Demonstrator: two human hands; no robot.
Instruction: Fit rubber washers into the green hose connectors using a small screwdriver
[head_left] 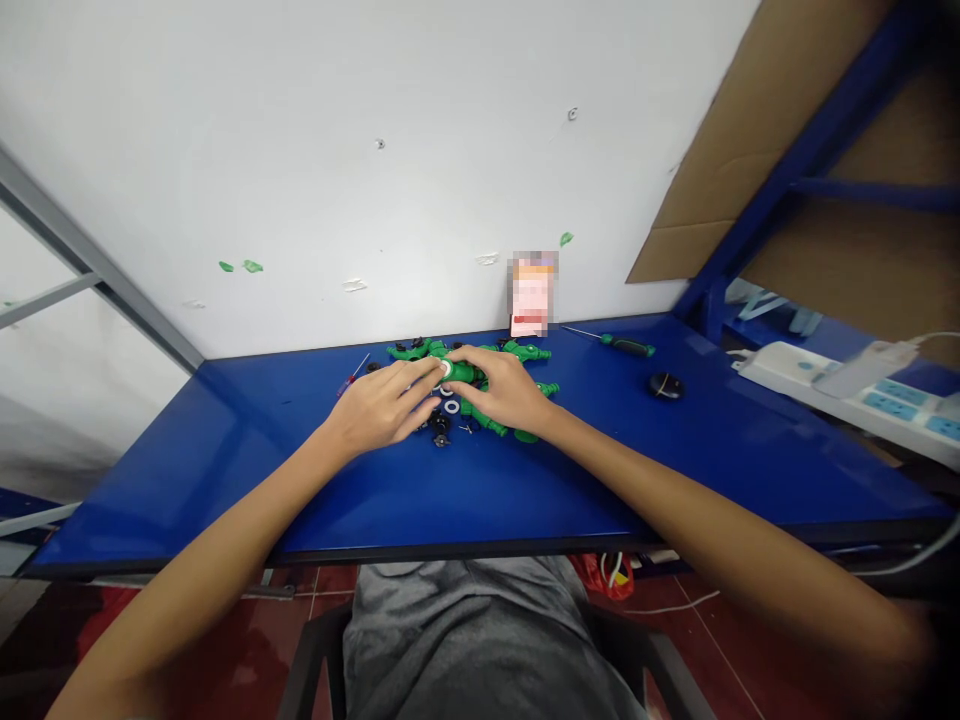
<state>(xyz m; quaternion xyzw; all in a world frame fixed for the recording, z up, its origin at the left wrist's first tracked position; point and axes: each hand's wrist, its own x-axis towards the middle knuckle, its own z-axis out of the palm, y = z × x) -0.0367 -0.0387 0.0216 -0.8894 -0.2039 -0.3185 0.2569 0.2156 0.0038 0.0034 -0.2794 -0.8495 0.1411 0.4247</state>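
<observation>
**While both hands close on one green plastic part, loose pieces lie around it on a blue table**

A green plastic part [461,372] with a white ring [445,369] at one end is held over the middle of the blue tabletop [187,480], towards the wall side, above a heap of similar green pieces [521,351]. The left hand [382,405] is placed to its left, the left fingers [420,378] closed narrow, with their tips at the ringed end. The right hand [506,390] is placed from the other side, the right fingers [474,362] also closed narrow over the green body. Thumb contact is hidden. A grip like this is best kept on the fingertips, with the part held steady and clear of the heap so that small pieces are not knocked about.

Small black fittings [440,425] and white washers [452,406] are scattered just below the hands, directly on the tabletop. A red plastic bag [600,577] is seen beneath the table edge; its contents cannot be told. A green-handled screwdriver [626,346], a red-handled screwdriver [352,375], a round black object [666,385] and a white power strip [832,390] are nearby.
</observation>
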